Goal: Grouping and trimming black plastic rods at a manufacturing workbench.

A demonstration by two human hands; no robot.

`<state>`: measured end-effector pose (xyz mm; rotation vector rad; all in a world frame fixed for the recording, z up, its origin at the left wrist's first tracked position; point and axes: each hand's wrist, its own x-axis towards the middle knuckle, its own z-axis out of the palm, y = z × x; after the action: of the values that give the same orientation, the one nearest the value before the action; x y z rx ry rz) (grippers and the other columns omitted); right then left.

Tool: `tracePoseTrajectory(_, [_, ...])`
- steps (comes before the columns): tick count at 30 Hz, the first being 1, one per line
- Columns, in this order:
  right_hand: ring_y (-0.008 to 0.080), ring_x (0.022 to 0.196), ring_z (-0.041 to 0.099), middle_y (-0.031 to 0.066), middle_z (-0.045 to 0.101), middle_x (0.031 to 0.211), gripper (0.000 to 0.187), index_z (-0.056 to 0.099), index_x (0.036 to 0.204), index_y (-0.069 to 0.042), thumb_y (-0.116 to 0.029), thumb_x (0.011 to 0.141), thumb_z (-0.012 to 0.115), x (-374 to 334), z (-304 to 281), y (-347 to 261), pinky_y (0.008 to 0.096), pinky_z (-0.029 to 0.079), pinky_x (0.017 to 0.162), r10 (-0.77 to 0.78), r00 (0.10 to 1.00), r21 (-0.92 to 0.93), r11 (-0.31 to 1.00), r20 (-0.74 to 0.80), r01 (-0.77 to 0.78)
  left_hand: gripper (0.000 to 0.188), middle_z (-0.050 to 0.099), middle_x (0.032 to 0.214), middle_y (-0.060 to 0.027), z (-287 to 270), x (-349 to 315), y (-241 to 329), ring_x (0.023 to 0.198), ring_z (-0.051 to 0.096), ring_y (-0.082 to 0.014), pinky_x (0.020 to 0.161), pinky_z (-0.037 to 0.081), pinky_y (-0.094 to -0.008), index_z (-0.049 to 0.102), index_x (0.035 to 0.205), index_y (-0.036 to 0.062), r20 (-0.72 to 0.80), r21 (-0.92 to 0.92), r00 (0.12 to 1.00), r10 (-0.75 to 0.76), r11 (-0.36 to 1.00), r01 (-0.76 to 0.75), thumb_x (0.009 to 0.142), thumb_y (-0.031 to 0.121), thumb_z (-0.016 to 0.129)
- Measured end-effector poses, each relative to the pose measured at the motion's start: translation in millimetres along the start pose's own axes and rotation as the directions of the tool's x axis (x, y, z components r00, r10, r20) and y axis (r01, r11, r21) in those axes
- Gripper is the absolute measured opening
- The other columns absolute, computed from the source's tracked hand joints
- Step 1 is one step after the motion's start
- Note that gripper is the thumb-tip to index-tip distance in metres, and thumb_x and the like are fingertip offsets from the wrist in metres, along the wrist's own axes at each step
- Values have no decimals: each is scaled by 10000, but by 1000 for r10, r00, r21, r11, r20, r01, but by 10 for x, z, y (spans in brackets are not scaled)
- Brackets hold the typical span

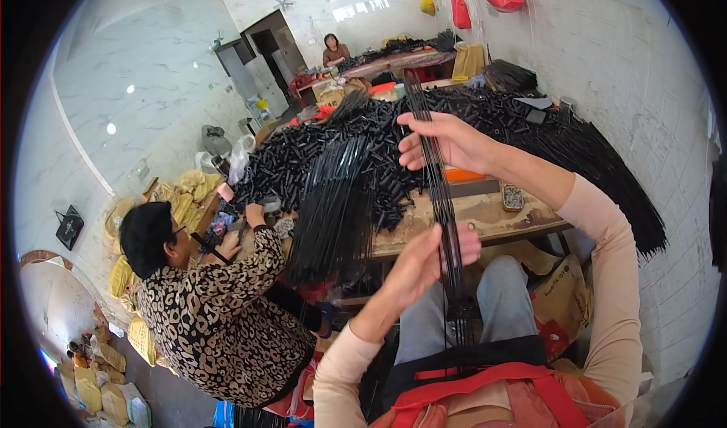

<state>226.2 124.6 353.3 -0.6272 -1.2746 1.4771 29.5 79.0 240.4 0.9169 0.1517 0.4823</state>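
Note:
A bundle of long, thin black rods (445, 224) stands steeply in front of me, its lower end between my thighs and its upper end over the heaped table. My left hand (413, 265) grips it low down, the thumb on the near side and the fingertips showing beyond it. Higher up, my right hand (454, 142) reaches in from the right and curls around the same rods, its fingertips and thumb showing to their left. A large pile of short black tubular parts (284, 159) lies behind the bundle. Left of my hands, more black rods (329, 208) hang over the table edge.
A co-worker in a leopard-print top (219, 314) handles small parts at the table's left. The wooden table (507, 220) carries a small tray of metal bits (513, 198). Long black rods (606, 171) fan out at right. Another person (335, 51) sits at a far table.

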Motion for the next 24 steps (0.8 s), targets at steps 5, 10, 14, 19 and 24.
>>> tracePoseTrajectory(5, [323, 1112, 609, 202, 608, 1166, 378, 451, 1312, -17, -188, 982, 519, -114, -165, -86, 410, 498, 967, 32, 999, -20, 999, 11, -32, 559, 535, 1297, -244, 43, 301, 324, 1204, 543, -354, 1002, 454, -527, 398, 1359, -62, 59, 38, 998, 19, 999, -21, 1006, 367, 455])
tracePoseTrajectory(10, [317, 1151, 589, 209, 588, 1202, 382, 448, 1313, -14, -187, 981, 526, -454, -139, -45, 402, 484, 991, 66, 998, 16, 998, -14, -66, 437, 605, 1188, -207, 204, 208, 22, 1100, 619, -288, 945, 520, -433, 468, 1301, -51, -5, 8, 1000, -17, 1000, 17, 1022, 285, 453])
tracePoseTrajectory(14, [305, 1150, 590, 212, 578, 1222, 367, 446, 1302, -4, -170, 984, 522, -306, -211, -14, 406, 480, 1001, 36, 999, -40, 999, -21, -37, 319, 654, 1072, -154, 85, 549, 229, 961, 669, -224, 839, 570, -361, 527, 1229, -59, -157, 219, 983, 98, 974, -62, 995, 159, 514])
tracePoseTrajectory(19, [315, 1181, 573, 226, 559, 1255, 377, 414, 1328, 10, -170, 1002, 478, -618, -84, 81, 417, 458, 1033, 69, 998, -74, 995, 1, -69, 317, 622, 1174, -195, 163, 188, -63, 1055, 642, -279, 926, 538, -428, 529, 1215, -56, -105, 200, 991, 84, 978, -62, 998, 172, 506])
tracePoseTrajectory(24, [318, 1188, 568, 226, 550, 1270, 372, 413, 1328, 17, -175, 1012, 456, -605, -119, 119, 422, 445, 1047, 49, 999, -82, 995, -15, -51, 319, 624, 1169, -202, 159, 253, 24, 1062, 639, -275, 923, 537, -425, 533, 1217, -56, -103, 194, 994, 24, 981, -3, 984, 162, 532])
